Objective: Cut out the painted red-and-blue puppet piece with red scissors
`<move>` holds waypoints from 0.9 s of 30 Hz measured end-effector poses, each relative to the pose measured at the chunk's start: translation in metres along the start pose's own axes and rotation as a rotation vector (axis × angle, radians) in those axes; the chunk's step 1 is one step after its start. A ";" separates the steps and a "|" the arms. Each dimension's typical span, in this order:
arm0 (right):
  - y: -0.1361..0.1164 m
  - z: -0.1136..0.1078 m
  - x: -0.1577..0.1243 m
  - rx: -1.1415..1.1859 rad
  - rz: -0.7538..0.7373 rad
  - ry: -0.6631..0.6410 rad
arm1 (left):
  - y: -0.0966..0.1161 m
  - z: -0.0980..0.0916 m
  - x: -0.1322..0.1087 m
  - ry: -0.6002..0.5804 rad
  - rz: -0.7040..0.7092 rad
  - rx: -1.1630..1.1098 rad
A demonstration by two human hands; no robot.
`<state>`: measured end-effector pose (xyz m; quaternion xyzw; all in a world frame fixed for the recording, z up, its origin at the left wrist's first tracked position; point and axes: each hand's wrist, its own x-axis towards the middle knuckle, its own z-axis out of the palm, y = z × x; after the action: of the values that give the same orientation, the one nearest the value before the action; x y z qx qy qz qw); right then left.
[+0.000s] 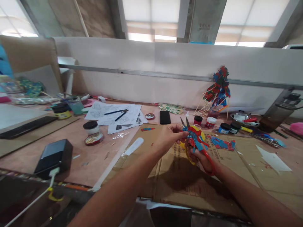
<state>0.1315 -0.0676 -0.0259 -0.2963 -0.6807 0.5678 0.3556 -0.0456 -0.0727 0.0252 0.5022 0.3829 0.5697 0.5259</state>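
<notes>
My left hand (170,136) pinches a painted blue-and-red cutout (194,136) between thumb and fingers, above a cardboard sheet. My right hand (201,158) is wrapped around the red-handled scissors (208,164), whose blades point away from me and stand apart beside the cutout. Part of the blades lies hidden behind the cutout. Something yellow and rounded (201,135) shows behind my hands, mostly covered. A second blue-and-red painted piece (222,143) lies on the cardboard to the right, and a small painted scrap (148,129) lies to the left.
The cardboard sheet (146,176) covers the table's front. Paint jars (211,122) stand beyond my hands, near a phone (165,117). Painted figures on sticks (220,88) rise at the back. Pliers (118,113) rest on line drawings (101,110); a black power bank (55,154) sits left.
</notes>
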 end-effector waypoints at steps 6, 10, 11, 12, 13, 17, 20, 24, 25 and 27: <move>-0.007 -0.001 -0.001 -0.014 0.052 -0.004 | 0.001 -0.003 0.002 -0.023 -0.013 0.047; 0.000 -0.001 -0.001 0.033 0.070 -0.002 | 0.001 -0.002 0.001 -0.014 -0.011 0.023; 0.001 -0.001 -0.001 0.041 0.070 -0.003 | 0.001 -0.001 0.001 -0.012 -0.007 0.014; 0.003 -0.001 -0.001 0.043 0.066 -0.005 | 0.001 0.000 0.000 -0.013 -0.003 0.008; 0.003 -0.001 -0.001 0.041 0.061 -0.007 | 0.001 0.000 0.000 -0.017 0.002 0.003; 0.005 -0.004 0.000 0.044 0.051 -0.030 | 0.000 0.000 0.000 -0.024 0.012 -0.002; 0.008 -0.006 0.000 0.082 0.050 -0.079 | -0.001 -0.002 0.001 -0.025 0.009 -0.005; 0.012 -0.008 0.000 0.088 0.029 -0.110 | -0.001 -0.003 0.001 -0.041 0.006 0.005; 0.012 -0.008 -0.001 0.090 0.023 -0.113 | -0.001 -0.003 0.001 -0.040 0.009 0.020; 0.013 -0.008 -0.001 0.085 0.014 -0.117 | 0.000 -0.003 0.001 -0.030 0.022 0.063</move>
<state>0.1388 -0.0616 -0.0379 -0.2520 -0.6735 0.6151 0.3235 -0.0484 -0.0715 0.0250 0.5310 0.3871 0.5557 0.5092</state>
